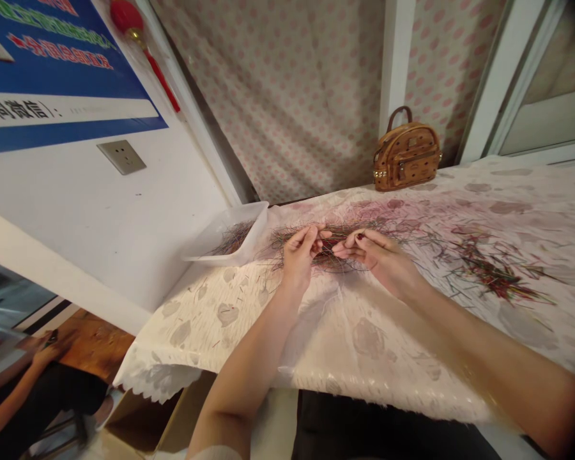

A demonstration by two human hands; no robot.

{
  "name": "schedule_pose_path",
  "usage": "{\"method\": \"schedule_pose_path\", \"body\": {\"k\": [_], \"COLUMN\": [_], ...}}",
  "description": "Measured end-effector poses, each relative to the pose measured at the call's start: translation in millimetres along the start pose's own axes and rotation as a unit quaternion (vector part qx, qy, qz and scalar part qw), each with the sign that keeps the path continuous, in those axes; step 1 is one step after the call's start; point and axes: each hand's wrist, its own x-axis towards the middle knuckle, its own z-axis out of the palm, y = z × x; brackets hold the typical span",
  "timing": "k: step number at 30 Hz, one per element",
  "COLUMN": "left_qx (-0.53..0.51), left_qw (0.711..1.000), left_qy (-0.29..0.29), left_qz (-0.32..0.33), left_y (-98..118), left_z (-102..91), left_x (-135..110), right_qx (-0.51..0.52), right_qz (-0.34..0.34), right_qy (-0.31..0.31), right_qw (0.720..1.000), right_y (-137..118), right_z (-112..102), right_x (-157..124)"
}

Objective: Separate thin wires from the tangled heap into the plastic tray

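A tangled heap of thin dark wires (273, 239), with green and red strands among them, lies on the covered table in front of me. My left hand (303, 248) is over this heap, thumb and forefinger pinched together. Whatever is in that pinch is too fine to make out. Close by on the right, my right hand (371, 250) is closed with its thumb and fingertips together. A tiny dark spot shows at its fingertips, too small to name. The two hands are apart, with red strands visible between them.
A translucent white tub (242, 255) with more wires stands at the left by the wall. Short green and red wire pieces (501, 271) lie scattered to the right. At the back stands a brown mini backpack (407, 160). A person (38, 390) sits at lower left, near a cardboard box (144, 418).
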Motion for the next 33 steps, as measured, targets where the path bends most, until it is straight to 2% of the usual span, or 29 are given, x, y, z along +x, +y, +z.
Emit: {"method": "schedule_pose_path", "body": {"k": [4, 7, 14, 19, 21, 23, 25, 27, 30, 33], "left_qx": [-0.073, -0.132, -0.21, -0.175, -0.157, -0.145, -0.133, -0.122, -0.105, -0.09], "left_qw": [0.997, 0.989, 0.969, 0.981, 0.986, 0.989, 0.991, 0.993, 0.994, 0.996], "left_qy": [-0.003, 0.002, 0.015, 0.04, 0.046, 0.039, 0.022, 0.008, 0.004, -0.017], "left_qz": [-0.035, -0.063, -0.126, -0.075, -0.043, -0.016, -0.003, -0.006, -0.01, -0.023], "left_y": [0, 3, 18, 27, 33, 43, 53, 63, 70, 66], "left_z": [-1.9, -5.9, -12.3, -17.7, -23.7, -31.9, -41.3, -50.5, -61.2, -64.9], "left_x": [1, 5, 10, 14, 16, 18, 20, 20, 21, 22], "right_qx": [-0.033, -0.116, -0.349, -0.382, -0.377, -0.379, -0.402, -0.447, -0.51, -0.549], "right_qz": [-0.019, -0.053, -0.136, -0.159, -0.173, -0.18, -0.159, -0.113, -0.059, -0.032], "right_qy": [-0.018, -0.055, -0.09, -0.124, -0.107, -0.054, 0.0, 0.015, -0.017, -0.057], "right_qw": [0.999, 0.99, 0.923, 0.902, 0.904, 0.906, 0.902, 0.887, 0.858, 0.833], "right_y": [2, 2, 10, 13, 11, 10, 11, 16, 26, 35], "right_z": [0, 0, -1, 2, 3, 1, -3, -7, -12, -13], "right_x": [0, 0, -3, -6, -7, -6, -5, -3, -1, -2]}}
